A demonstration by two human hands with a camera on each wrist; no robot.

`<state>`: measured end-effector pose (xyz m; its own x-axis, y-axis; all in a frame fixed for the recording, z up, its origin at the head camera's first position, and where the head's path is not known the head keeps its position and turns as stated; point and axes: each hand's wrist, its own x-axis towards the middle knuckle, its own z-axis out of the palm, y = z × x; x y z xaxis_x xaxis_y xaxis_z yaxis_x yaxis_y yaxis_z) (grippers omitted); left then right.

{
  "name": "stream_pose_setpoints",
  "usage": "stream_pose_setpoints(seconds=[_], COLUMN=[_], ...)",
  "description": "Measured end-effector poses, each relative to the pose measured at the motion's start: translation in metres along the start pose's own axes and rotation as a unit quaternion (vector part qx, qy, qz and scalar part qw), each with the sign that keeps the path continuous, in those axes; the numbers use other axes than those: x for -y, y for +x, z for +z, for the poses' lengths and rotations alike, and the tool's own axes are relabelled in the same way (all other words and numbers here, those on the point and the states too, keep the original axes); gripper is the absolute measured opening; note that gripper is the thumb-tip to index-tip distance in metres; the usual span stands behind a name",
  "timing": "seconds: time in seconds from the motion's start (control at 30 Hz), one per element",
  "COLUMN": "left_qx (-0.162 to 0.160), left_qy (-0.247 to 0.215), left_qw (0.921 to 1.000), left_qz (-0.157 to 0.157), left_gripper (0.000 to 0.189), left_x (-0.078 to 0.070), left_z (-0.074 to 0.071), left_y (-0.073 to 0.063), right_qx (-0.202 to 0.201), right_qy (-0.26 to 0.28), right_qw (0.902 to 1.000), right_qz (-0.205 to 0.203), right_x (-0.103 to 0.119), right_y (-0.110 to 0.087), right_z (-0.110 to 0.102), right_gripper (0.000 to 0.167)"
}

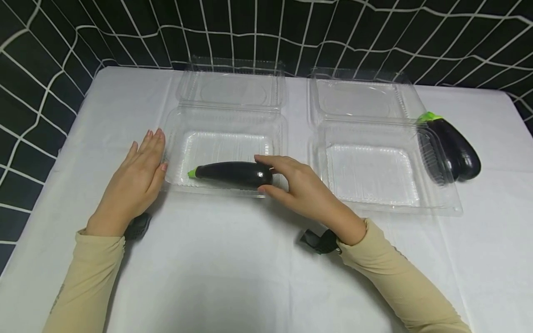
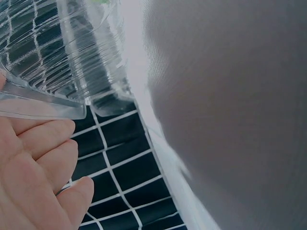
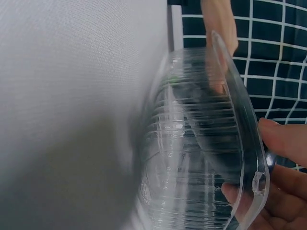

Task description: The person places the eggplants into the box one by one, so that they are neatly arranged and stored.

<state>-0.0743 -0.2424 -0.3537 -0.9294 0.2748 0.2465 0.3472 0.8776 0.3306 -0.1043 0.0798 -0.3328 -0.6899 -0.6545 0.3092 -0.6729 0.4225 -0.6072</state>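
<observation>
An eggplant [image 1: 233, 174] with a green stem end lies across the front part of the left clear plastic box [image 1: 225, 121], stem to the left. My right hand [image 1: 297, 185] holds its thick end, thumb on the near side and fingers on the far side. In the right wrist view, the eggplant [image 3: 211, 139] shows dark through the ribbed box wall, with the right hand [image 3: 283, 187] at the rim. My left hand [image 1: 139, 178] lies with fingers extended along the box's left rim. The left wrist view has the left hand [image 2: 43, 163] beside the box's edge.
A second clear box [image 1: 370, 173], its lid folded back, stands to the right. Another eggplant [image 1: 455, 145] lies at that box's right side, partly behind its clear wall. White cloth [image 1: 216, 268] covers the table, with a dark white-grid backdrop [image 1: 258, 27] behind.
</observation>
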Motion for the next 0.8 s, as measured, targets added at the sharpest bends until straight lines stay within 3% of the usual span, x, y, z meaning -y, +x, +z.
stream_pose_setpoints(seconds=[0.27,0.6,0.8], left_qx=[-0.002,0.010,0.011], left_qy=[-0.003,-0.007,-0.007], left_qw=[1.0000,0.9999,0.9999], left_qz=[-0.001,-0.007,-0.005], left_gripper=[0.052,0.053,0.053], left_x=[0.001,0.001,0.001], left_z=[-0.001,-0.002,-0.002], left_y=[0.001,0.000,0.000], right_qx=[-0.012,0.076,0.081], right_qy=[-0.014,-0.052,-0.039], right_qw=[0.9997,0.9953,0.9950], right_qz=[-0.015,0.030,0.043], right_x=[-0.001,0.009,0.010], right_y=[0.003,0.014,0.017], right_z=[0.002,-0.004,-0.003], right_gripper=[0.042,0.041,0.039])
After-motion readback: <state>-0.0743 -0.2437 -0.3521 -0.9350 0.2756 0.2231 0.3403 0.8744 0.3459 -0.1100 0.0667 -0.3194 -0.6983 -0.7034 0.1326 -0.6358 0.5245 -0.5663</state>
